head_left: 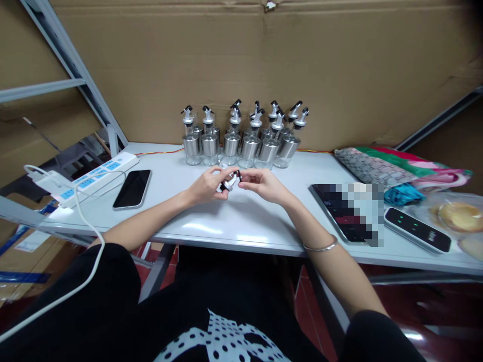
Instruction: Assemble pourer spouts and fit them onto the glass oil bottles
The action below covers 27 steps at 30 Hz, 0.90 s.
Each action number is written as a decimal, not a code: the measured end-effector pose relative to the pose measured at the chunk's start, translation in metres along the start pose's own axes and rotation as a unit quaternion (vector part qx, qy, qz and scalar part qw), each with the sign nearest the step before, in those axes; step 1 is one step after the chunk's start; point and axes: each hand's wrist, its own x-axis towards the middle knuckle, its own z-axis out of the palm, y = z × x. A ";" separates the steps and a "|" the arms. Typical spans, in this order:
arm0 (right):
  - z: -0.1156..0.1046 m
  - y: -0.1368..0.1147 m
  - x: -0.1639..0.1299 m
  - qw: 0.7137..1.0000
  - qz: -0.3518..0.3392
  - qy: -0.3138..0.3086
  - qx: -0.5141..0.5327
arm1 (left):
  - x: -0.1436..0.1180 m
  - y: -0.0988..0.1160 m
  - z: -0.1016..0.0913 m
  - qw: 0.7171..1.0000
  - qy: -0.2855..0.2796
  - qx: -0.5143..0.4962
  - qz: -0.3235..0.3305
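My left hand (207, 186) is closed around a silver and black bottle pourer spout (230, 183), held just above the table in front of me. From the other side my right hand (264, 184) pinches a small black part at the pourer's end with thumb and fingertips. Whether that black part is attached to the pourer I cannot tell. Just beyond my hands stand several glass oil bottles (231, 146) with steel sleeves, topped with similar silver and black pourers. My left fingers partly hide the held pourer.
On the white table (211, 221), a phone (133, 189) and a power strip (100, 178) with white cables lie at left. Another phone (335, 211), a white-edged device (417, 230), a colourful cloth bag (392, 168) and bagged food (460, 216) lie at right. Cardboard (211, 60) stands behind.
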 end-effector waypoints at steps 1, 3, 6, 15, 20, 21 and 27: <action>0.000 0.000 0.000 1.000 0.000 -0.002 0.003 | 0.000 0.000 0.000 1.000 0.000 -0.002 -0.001; 0.000 0.001 0.000 1.000 0.000 -0.009 0.013 | 0.000 0.000 0.000 1.000 0.002 0.000 -0.010; 0.001 0.000 0.000 1.000 0.003 -0.012 0.017 | 0.001 -0.002 0.000 1.000 0.008 0.010 -0.022; 0.002 -0.002 0.000 0.996 0.023 -0.029 0.080 | 0.003 0.006 -0.001 0.998 0.031 -0.016 -0.057; -0.003 0.001 -0.001 0.980 0.066 -0.089 0.163 | 0.000 0.011 0.002 0.996 -0.001 -0.051 -0.075; -0.003 0.002 -0.001 0.977 0.069 -0.089 0.181 | -0.001 0.011 0.002 0.996 -0.003 -0.054 -0.075; 0.000 0.013 0.002 0.945 0.117 -0.089 0.293 | -0.003 0.015 0.008 0.997 0.021 -0.054 -0.053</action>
